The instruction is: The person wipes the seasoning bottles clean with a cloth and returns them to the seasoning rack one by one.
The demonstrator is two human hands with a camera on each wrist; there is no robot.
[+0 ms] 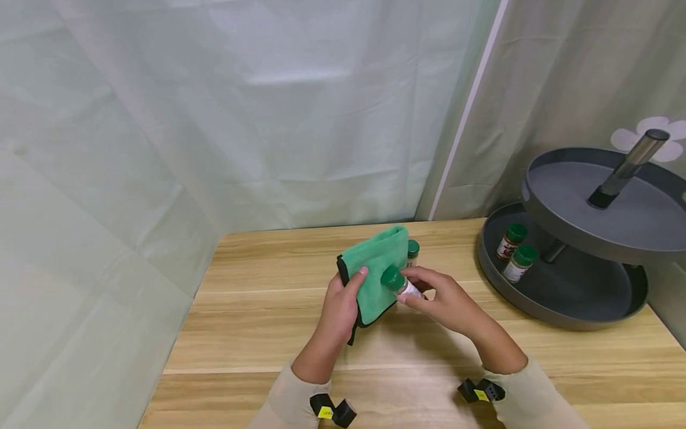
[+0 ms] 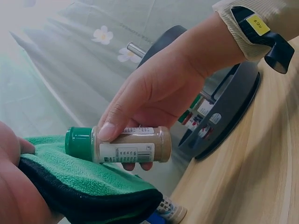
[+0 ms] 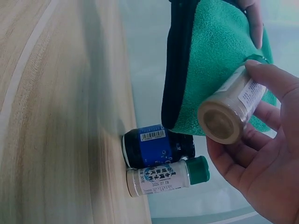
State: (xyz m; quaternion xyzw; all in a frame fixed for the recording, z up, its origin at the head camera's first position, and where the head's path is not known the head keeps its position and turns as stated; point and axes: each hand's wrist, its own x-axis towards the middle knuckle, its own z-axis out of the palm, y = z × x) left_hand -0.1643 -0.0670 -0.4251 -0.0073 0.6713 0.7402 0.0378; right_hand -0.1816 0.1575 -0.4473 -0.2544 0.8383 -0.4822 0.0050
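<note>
My left hand [image 1: 339, 308] grips a folded green cloth [image 1: 377, 257] with black edging, its thumb lying on the near face. The right hand [image 1: 449, 301] holds a spice jar [image 2: 128, 151] between thumb and fingers, tilted, with the green cap toward the cloth. Brown powder fills the jar's clear body, and a white printed label wraps it. In the right wrist view the jar's base [image 3: 218, 123] faces the camera, and the cap end overlaps the cloth. Both hands are raised over the wooden table [image 1: 236, 333].
Behind the cloth stand another green-capped spice jar [image 3: 161, 178] and a dark jar with a blue label [image 3: 152, 145]. A grey two-tier round rack [image 1: 563, 322] occupies the right side, with two green-capped jars [image 1: 515, 264] on its lower tier. Pale curtains [image 1: 321, 119] hang behind the table.
</note>
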